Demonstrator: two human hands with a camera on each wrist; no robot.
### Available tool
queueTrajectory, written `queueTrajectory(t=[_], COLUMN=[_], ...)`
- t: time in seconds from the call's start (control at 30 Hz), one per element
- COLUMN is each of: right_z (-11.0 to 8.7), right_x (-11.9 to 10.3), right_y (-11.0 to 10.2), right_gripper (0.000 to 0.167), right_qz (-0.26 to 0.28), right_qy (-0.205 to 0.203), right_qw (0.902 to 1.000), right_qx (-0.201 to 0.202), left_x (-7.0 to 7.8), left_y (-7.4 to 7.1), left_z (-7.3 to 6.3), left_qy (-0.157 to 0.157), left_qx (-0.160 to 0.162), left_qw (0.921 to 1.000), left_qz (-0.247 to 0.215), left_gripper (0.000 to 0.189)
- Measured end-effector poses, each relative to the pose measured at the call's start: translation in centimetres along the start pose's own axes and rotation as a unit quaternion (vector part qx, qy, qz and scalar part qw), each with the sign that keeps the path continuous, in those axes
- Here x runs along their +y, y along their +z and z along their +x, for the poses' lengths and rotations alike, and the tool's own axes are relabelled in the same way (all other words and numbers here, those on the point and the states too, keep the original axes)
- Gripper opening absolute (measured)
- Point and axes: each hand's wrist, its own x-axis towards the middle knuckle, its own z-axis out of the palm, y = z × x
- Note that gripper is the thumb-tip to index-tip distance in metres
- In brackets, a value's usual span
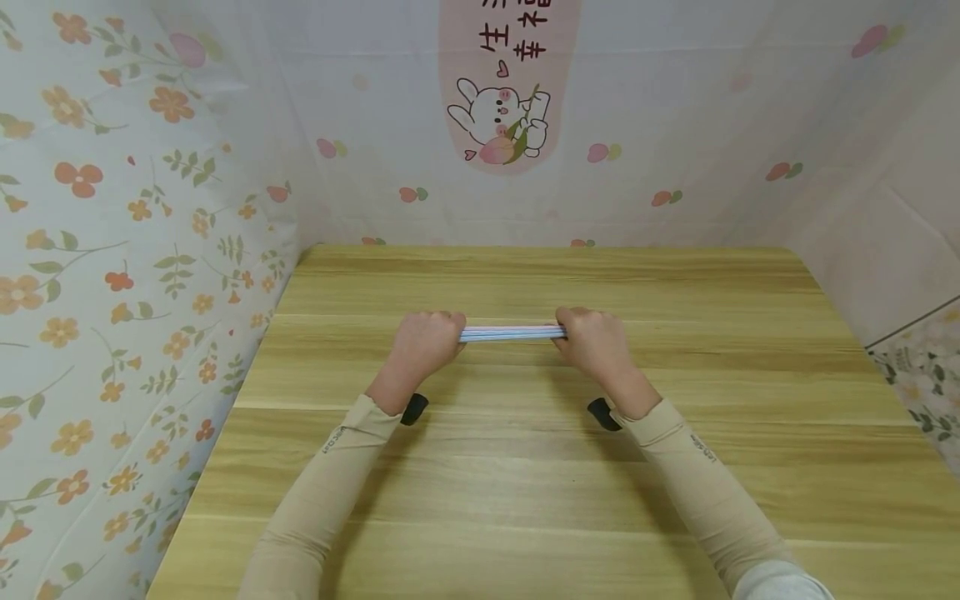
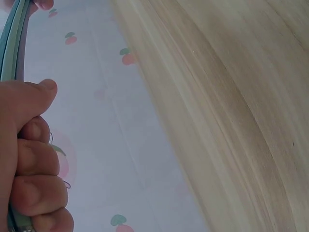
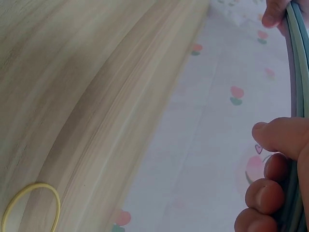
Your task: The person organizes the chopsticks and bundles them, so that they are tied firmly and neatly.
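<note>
A bundle of several thin pastel sticks [image 1: 512, 333], in blue, pink and white tones, is held level over the table. My left hand [image 1: 427, 342] grips its left end and my right hand [image 1: 596, 340] its right end, leaving the middle bare between them. In the left wrist view, curled fingers [image 2: 38, 193] wrap the sticks [image 2: 14, 53], and the thumb lies along them. The right wrist view has the same grip, with the thumb [image 3: 277, 135] over the sticks [image 3: 299, 67]. Both ends are mostly hidden inside the hands.
Beneath the hands spreads a wood-grain table [image 1: 510, 483]. A thin yellow loop [image 3: 59, 208] shows low in the right wrist view. Printed cloth [image 1: 360, 125] hangs behind the table, and flowered cloth [image 1: 112, 317] on the left. Black pieces [image 1: 415, 409] sit beneath both wrists.
</note>
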Motion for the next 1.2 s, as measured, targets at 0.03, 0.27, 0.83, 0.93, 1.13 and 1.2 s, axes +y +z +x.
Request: queueTrajectory(t=[0.03, 0.27, 0.83, 0.93, 1.13, 1.2], right_z=[0.0, -0.1, -0.3, -0.4, -1.0, -1.3], right_x=[0.1, 0.3, 0.4, 0.6, 1.6, 2.1], right_y=[0.0, -0.2, -0.3, -0.5, -0.9, -1.0], right_gripper=[0.028, 0.029, 0.024, 0.015, 0.008, 0.009], right_qz=[-0.001, -0.009, 0.020, 0.048, 0.117, 0.132], right_qy=[0.005, 0.018, 0.041, 0.069, 0.128, 0.138], right_qw=[1.0000, 0.9998, 0.9989, 0.9963, 0.9832, 0.9796], right_qx=[-0.001, -0.005, -0.009, -0.021, -0.057, -0.062], left_x=[0.0, -0.1, -0.3, -0.3, -0.5, -0.6], left_y=[0.0, -0.1, 0.2, 0.1, 0.0, 0.0], left_z=[0.0, 0.0, -0.1, -0.2, -0.3, -0.4], left_qy=[-0.002, -0.008, 0.003, 0.000, -0.011, -0.012], left_qx=[-0.003, -0.009, 0.018, 0.014, 0.011, 0.008], left_qw=[1.0000, 0.9999, 0.9998, 0.9999, 0.9999, 0.9999], left_qz=[0.000, -0.005, 0.001, 0.005, 0.001, 0.002], left_gripper=[0.028, 0.026, 0.025, 0.025, 0.027, 0.028])
